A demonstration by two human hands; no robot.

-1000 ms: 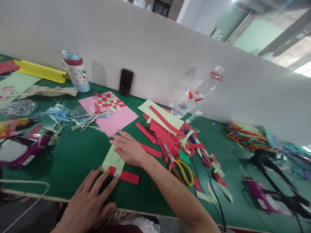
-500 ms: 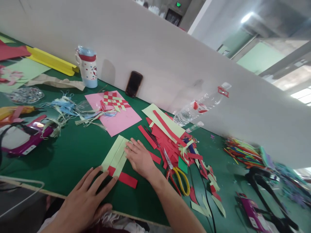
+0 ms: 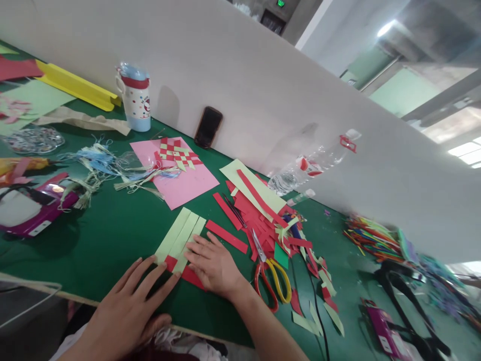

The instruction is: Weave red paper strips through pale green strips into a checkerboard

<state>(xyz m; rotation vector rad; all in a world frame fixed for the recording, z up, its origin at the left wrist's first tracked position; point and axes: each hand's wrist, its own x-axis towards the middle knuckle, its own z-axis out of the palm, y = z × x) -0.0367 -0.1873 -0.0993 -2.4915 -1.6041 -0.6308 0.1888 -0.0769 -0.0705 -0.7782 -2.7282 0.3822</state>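
Pale green paper strips (image 3: 181, 231) lie side by side on the green table, with a red paper strip (image 3: 193, 279) woven across their near end. The fingers of my left hand (image 3: 130, 303) are spread, their tips resting on that near end. My right hand (image 3: 215, 260) lies flat with fingers stretched, on the right edge of the green strips and over part of the red strip. Just beyond my right hand is a loose red strip (image 3: 226, 236). Scissors (image 3: 271, 271) with red and yellow handles lie to its right.
A pink sheet (image 3: 188, 188) bears a red-and-green woven piece (image 3: 178, 153). Behind stand a cup (image 3: 138, 100) and a phone (image 3: 208, 127) by the wall. A plastic bottle (image 3: 311, 168) leans there too. Red paper pieces (image 3: 259, 215) are heaped right of centre; tassels (image 3: 97, 163) lie left.
My right hand has slid toward me along the green strips, uncovering their upper right part and the loose red strip. My left hand stays at the near end. The view has shifted slightly.
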